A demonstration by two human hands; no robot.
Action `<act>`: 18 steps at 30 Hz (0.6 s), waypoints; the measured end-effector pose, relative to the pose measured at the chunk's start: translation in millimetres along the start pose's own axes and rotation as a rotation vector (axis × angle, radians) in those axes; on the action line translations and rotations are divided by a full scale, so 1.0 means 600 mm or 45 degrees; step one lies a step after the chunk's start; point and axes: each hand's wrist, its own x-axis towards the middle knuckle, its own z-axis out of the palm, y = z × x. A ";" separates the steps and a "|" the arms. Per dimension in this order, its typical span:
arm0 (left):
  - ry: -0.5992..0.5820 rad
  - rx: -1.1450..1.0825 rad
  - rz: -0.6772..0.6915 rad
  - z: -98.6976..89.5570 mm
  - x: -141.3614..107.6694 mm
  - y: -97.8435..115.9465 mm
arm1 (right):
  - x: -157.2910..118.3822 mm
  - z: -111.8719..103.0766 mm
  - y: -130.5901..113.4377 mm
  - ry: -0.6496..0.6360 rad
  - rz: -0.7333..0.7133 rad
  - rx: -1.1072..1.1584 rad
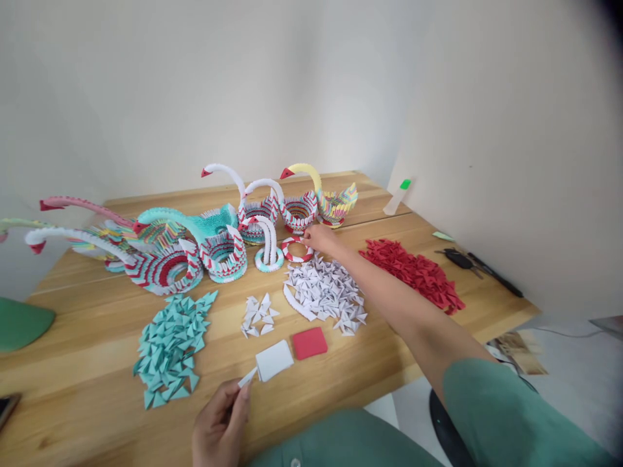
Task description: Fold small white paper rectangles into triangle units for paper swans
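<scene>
So the white pile (326, 292) is my landmark on this desk (87, 337). Just beyond its left end lies the red-and-white ring (296, 259), flat, so no real long axis. The right hand (318, 239) has its fingers bunched narrow at the ring's far right edge; can't tell if it's gripping. That forearm crosses over the pile's right side, with the red pile (413, 272) past it. Paper swans (168, 269) crowd the back and left, and the blue-and-white ring (269, 267) sits beyond-left. Nearer and left, the left hand (224, 415) pinches a white paper strip (247, 377), long axis slanting away and rightward, beside the white stack (275, 360).
</scene>
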 end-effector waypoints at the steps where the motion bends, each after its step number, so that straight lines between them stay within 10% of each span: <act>1: -0.001 0.009 -0.002 0.000 0.000 0.001 | 0.000 0.000 0.000 0.000 0.002 0.001; 18: -0.030 0.075 0.005 -0.005 0.003 -0.002 | -0.003 0.002 -0.004 0.006 0.026 0.013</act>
